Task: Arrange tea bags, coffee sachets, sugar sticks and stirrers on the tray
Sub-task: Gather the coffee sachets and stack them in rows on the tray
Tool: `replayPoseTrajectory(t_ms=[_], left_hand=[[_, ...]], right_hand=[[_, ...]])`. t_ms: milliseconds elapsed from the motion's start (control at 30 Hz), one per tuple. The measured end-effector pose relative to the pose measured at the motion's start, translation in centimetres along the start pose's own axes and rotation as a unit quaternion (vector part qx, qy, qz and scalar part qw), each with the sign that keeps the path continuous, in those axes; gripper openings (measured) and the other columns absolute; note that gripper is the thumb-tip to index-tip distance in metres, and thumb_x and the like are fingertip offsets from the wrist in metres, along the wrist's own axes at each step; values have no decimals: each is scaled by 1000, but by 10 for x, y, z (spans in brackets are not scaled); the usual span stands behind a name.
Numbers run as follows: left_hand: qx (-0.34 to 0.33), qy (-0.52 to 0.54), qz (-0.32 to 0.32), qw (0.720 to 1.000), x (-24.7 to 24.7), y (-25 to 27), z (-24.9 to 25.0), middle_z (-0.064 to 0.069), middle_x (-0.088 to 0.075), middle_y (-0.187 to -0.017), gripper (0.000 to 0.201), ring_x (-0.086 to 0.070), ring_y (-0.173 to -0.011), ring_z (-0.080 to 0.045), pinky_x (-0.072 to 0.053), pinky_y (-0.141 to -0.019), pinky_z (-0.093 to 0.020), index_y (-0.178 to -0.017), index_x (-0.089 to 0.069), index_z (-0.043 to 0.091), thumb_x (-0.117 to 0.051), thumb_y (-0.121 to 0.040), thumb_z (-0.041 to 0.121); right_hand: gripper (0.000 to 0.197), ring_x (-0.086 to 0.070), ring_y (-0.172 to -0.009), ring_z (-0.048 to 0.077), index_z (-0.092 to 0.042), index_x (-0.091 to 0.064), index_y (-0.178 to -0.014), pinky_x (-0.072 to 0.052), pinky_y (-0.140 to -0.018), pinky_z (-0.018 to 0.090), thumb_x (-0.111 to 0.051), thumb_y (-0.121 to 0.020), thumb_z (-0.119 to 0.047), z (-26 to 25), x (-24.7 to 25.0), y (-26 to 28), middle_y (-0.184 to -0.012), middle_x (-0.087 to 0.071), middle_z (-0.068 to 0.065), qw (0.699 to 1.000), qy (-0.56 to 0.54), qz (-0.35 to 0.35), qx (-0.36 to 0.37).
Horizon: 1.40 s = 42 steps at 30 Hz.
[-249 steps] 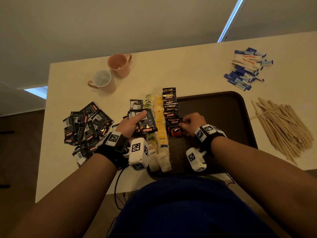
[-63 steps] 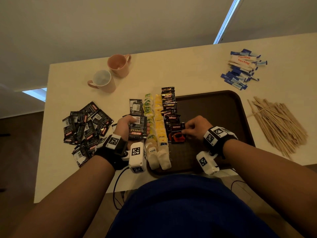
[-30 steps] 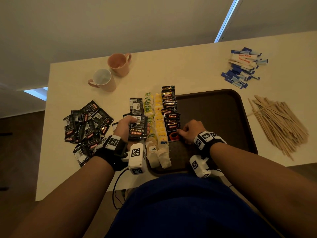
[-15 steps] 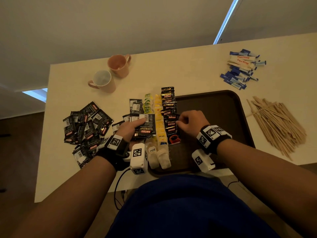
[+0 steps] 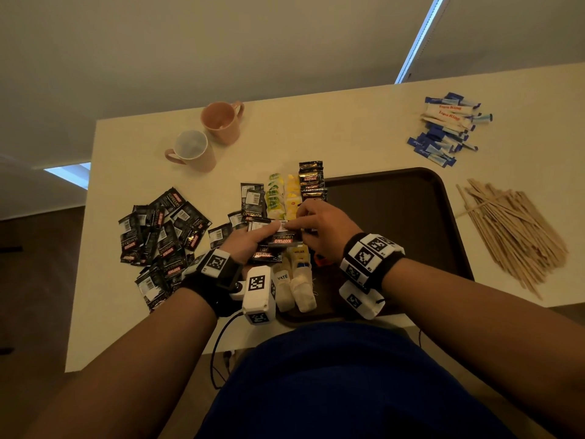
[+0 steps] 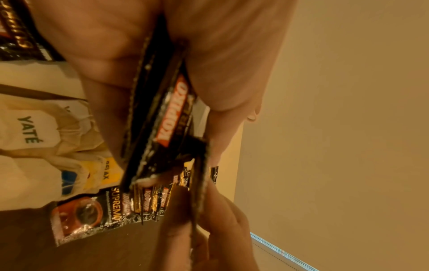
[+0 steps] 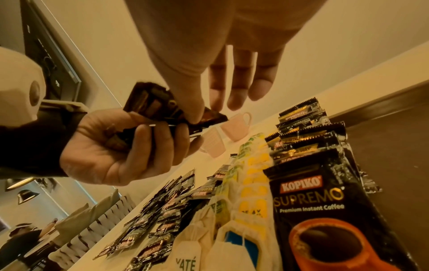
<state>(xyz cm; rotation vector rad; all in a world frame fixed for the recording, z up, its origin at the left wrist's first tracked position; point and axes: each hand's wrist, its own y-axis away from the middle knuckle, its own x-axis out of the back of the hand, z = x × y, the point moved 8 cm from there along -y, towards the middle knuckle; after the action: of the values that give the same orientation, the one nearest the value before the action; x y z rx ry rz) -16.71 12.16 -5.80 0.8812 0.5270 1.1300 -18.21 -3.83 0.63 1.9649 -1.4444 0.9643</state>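
My left hand [image 5: 258, 240] grips a small stack of black coffee sachets [image 5: 269, 253] just above the left edge of the brown tray [image 5: 395, 217]. My right hand [image 5: 300, 224] has reached across, and its thumb and forefinger pinch the end of the top sachet [image 5: 286, 240] of that stack. The right wrist view shows the pinch on the top sachet [image 7: 206, 117] while the left hand [image 7: 130, 144] curls round the stack. On the tray's left side lie rows of tea bags [image 5: 285, 201] and a row of coffee sachets [image 5: 311, 182].
Loose coffee sachets [image 5: 158, 232] are heaped on the table to the left of the tray. Two pink mugs [image 5: 221, 122] stand at the back left. Sugar sticks [image 5: 446, 128] lie at the back right, and wooden stirrers [image 5: 512, 229] lie to the right of the tray.
My right hand left the row of coffee sachets on the tray, moved left to the stack in my left hand and pinched its top sachet. The left hand stayed put.
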Motion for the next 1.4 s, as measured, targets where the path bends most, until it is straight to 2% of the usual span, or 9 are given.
replayPoseTrajectory(t_ms=[133, 267, 367, 500, 600, 733, 867, 1167, 1400], left_hand=[[31, 42, -2, 999, 0, 4, -2, -17, -74, -88, 64, -72, -69, -26, -60, -69, -35, -113, -64, -1, -78, -74, 48], [65, 157, -43, 985, -11, 12, -3, -17, -67, -71, 31, -65, -52, -24, -55, -49, -27, -101, -54, -4, -39, -101, 23], [61, 179, -32, 981, -10, 16, -2, -20, -66, -77, 34, -63, -59, -28, -53, -58, -31, -107, -52, -7, -35, -95, 20], [52, 199, -22, 978, -10, 15, -1, -23, -65, -79, 38, -60, -65, -31, -51, -63, -35, -111, -52, -8, -31, -88, 14], [49, 210, -30, 976, -13, 14, -2, -22, -67, -74, 34, -63, -62, -30, -51, -65, -36, -107, -53, -5, -30, -87, 11], [49, 205, -41, 977, -17, 15, 0, -20, -68, -76, 30, -65, -62, -29, -53, -64, -35, -105, -53, -2, -32, -88, 10], [58, 209, -52, 975, -20, 15, 0, -20, -69, -74, 30, -67, -59, -28, -56, -58, -32, -105, -53, -4, -32, -88, 10], [62, 222, -54, 972, -20, 18, -3, -19, -68, -77, 34, -63, -67, -28, -52, -65, -35, -107, -54, -5, -31, -88, 11], [71, 236, -52, 968, -18, 20, -5, -21, -67, -79, 39, -62, -65, -29, -57, -55, -31, -112, -53, -9, -31, -88, 12]], right_hand=[[24, -60, -88, 22, -14, -75, -108, -51, -75, 36, -69, -86, -9, 12, 6, 3, -95, -66, 7, 999, -14, 15, -37], [16, -65, -84, 20, -11, -75, -101, -52, -78, 35, -68, -90, -19, 44, 10, 15, -90, -71, 6, 987, -37, -2, -158], [17, -66, -88, 15, -11, -75, -99, -53, -82, 30, -72, -86, -21, 69, 12, 31, -96, -73, 2, 966, -84, -13, -243], [7, -64, -86, 9, -18, -72, -93, -47, -72, 17, -70, -87, -17, 91, 9, 56, -93, -70, -5, 943, -132, -35, -303], [6, -66, -84, 10, -21, -69, -95, -50, -73, 22, -68, -89, -19, 102, -6, 74, -90, -70, -4, 927, -138, -107, -333], [18, -62, -78, 15, -19, -63, -71, -46, -67, 23, -71, -87, -21, 110, -24, 86, -80, -65, 1, 917, -78, -191, -341], [18, -61, -78, 17, -10, -69, -79, -50, -73, 29, -72, -86, -26, 106, -38, 84, -83, -68, 7, 910, -75, -219, -345], [24, -60, -77, 16, -14, -68, -70, -51, -73, 30, -69, -88, -30, 102, -45, 57, -77, -66, 2, 931, -21, -149, -331], [20, -64, -82, 16, -20, -64, -72, -56, -79, 32, -69, -88, -31, 110, -47, 64, -84, -68, 2, 915, -26, -157, -370]])
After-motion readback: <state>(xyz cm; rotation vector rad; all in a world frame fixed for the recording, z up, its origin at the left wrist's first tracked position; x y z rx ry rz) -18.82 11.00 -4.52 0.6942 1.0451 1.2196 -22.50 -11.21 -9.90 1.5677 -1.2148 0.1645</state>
